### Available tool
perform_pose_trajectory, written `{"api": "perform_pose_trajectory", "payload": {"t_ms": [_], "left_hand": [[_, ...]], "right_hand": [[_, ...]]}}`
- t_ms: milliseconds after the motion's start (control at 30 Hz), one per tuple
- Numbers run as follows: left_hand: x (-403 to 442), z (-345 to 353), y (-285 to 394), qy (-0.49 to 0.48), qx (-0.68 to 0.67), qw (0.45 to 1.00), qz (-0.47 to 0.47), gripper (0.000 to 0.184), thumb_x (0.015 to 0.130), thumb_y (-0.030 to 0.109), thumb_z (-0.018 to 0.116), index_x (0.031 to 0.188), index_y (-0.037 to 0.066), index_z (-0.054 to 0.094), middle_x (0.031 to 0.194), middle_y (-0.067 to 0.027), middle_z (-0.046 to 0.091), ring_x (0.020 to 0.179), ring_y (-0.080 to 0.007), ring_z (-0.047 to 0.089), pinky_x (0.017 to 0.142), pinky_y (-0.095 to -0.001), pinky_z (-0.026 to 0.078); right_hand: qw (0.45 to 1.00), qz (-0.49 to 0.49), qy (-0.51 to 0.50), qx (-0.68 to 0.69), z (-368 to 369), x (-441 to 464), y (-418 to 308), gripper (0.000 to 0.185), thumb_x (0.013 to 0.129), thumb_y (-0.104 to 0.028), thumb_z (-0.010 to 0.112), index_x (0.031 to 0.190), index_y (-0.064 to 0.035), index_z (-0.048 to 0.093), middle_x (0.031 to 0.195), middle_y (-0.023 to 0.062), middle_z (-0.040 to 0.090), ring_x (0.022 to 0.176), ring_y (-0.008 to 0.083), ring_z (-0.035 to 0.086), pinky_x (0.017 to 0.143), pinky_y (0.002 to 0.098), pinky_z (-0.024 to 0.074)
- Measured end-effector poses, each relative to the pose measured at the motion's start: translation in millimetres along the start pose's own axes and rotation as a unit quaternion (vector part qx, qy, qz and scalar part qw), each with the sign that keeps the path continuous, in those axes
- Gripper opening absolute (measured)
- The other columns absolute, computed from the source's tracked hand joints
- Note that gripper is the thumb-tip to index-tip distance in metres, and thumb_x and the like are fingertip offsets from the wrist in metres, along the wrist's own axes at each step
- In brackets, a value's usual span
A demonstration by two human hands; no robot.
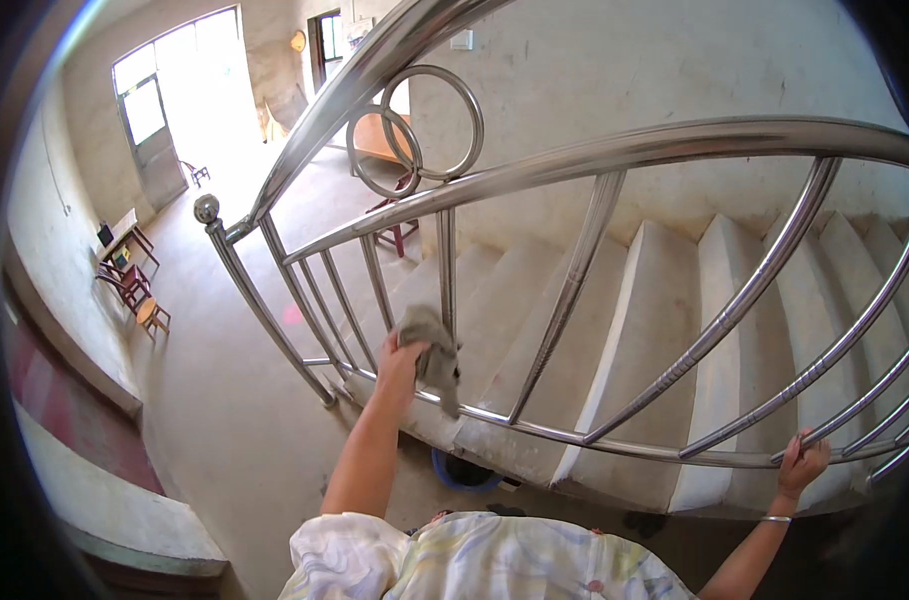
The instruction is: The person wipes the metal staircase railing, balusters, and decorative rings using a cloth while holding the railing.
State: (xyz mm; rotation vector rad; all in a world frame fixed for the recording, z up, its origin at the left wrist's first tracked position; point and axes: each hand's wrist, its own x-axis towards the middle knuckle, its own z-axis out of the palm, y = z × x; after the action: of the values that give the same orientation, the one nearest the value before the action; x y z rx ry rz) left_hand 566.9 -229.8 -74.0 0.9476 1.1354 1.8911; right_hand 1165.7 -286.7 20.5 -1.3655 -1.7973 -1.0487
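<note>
My left hand [404, 360] is closed on a crumpled grey-green cloth [432, 350]. The cloth lies against an upright bar [447, 260] of the stainless steel stair railing, and its lower end hangs over the bottom rail [544, 428]. Far to the right, my right hand [802, 466] has its fingers wrapped round the railing where a slanted bar [844, 350] meets the bottom rail. A bracelet [774, 519] circles that wrist. Above both hands runs the broad curved handrail [674, 143], with interlocking metal rings [462, 120] over it.
Concrete steps [664, 290] lie behind the railing, beside a plain wall [624, 70]. Below the stairs sits a blue-rimmed basin [464, 474], partly hidden. At the left are a wooden stool [152, 316], a dark red chair [126, 287] and a bright doorway [199, 90].
</note>
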Motion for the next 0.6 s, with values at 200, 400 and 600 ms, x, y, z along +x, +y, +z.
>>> {"api": "perform_pose_trajectory", "payload": {"t_ms": [200,400,600], "left_hand": [[42.1,73.5,110.3,0.012,0.074,0.986,0.149,0.033,0.065,0.000,0.059,0.098,0.000,0.057,0.086,-0.0047,0.061,0.078,-0.0113,0.056,0.071,-0.0252,0.044],[33.9,65.2,42.6,0.108,0.231,0.946,0.203,0.029,0.064,0.009,0.066,0.091,0.001,0.057,0.081,-0.0136,0.060,0.076,-0.0266,0.058,0.071,-0.0334,0.044],[-13.2,-14.4,-142.3,0.060,0.449,0.886,0.103,0.032,0.064,0.019,0.069,0.089,0.002,0.058,0.081,-0.0185,0.059,0.082,-0.0357,0.056,0.073,-0.0406,0.044]], "right_hand": [[1.000,-0.006,0.007,-0.011,-0.4,0.0,-0.6,0.015,0.074,-0.015,0.052,0.077,-0.0006,0.054,0.071,0.0142,0.052,0.065,0.0337,0.048,0.062,0.0419,0.0369],[1.000,0.010,0.003,-0.010,0.4,-0.8,-0.5,0.013,0.074,-0.014,0.052,0.076,-0.0015,0.055,0.068,0.0129,0.052,0.064,0.0331,0.048,0.061,0.0412,0.0364],[1.000,-0.006,0.024,-0.008,-0.1,4.0,-3.0,0.012,0.073,-0.016,0.054,0.074,-0.0033,0.055,0.064,0.0104,0.050,0.061,0.0314,0.049,0.061,0.0400,0.0371]]}}
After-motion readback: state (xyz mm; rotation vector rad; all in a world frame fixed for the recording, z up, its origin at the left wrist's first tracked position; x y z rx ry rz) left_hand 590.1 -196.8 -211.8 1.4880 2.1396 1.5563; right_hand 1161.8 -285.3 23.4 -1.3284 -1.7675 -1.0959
